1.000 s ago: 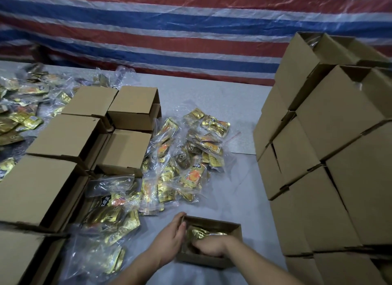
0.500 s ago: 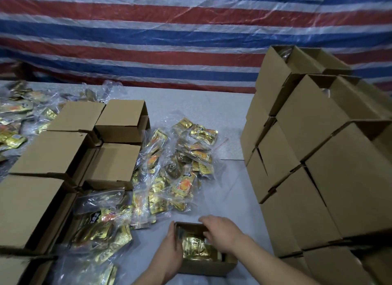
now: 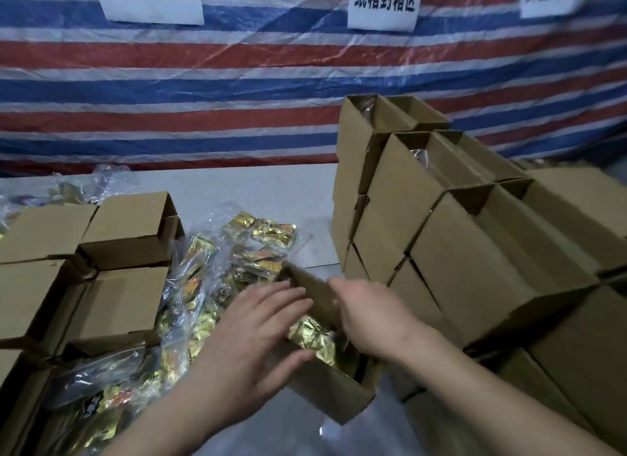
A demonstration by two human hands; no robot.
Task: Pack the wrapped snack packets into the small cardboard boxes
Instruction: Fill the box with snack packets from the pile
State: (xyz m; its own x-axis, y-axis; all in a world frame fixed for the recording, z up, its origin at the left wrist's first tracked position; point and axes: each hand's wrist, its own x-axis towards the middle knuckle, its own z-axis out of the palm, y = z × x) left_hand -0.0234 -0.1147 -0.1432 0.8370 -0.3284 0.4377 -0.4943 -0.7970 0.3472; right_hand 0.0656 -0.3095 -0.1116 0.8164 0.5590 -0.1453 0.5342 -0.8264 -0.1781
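Both hands on one small cardboard box (image 3: 334, 396), lifted off the grey table (image 3: 271, 187) and tilted, its open top turned up and away from the person. Gold-wrapped snack packets (image 3: 314, 335) show inside it, crumpled foil catching the light.

Left hand (image 3: 252, 333): fingers spread and nearly straight, laid flat against the box's left side and over its upper edge, thumb low on the near wall. It presses rather than clasps.

Right hand (image 3: 368, 314): wrapped over the box's raised brown flap (image 3: 314, 291), the fingers gone behind the cardboard, so the grip itself is only partly visible; it appears to hold the flap's edge.

Just beyond and left of the held box, a heap of loose packets in clear plastic bags (image 3: 244, 252) lies on the table, gold and orange wrappers showing through. More bagged packets (image 3: 98, 401) sit at near left, partly inside an open carton.

Left side: several empty brown boxes (image 3: 132, 228) lying on their sides, packed close together.

Right side: a tall stack of boxes (image 3: 475, 252), stepped in rows, tops open at the back.

Behind everything, a red, white and blue striped tarp (image 3: 271, 92) with white paper signs (image 3: 382, 4) bearing Chinese characters.
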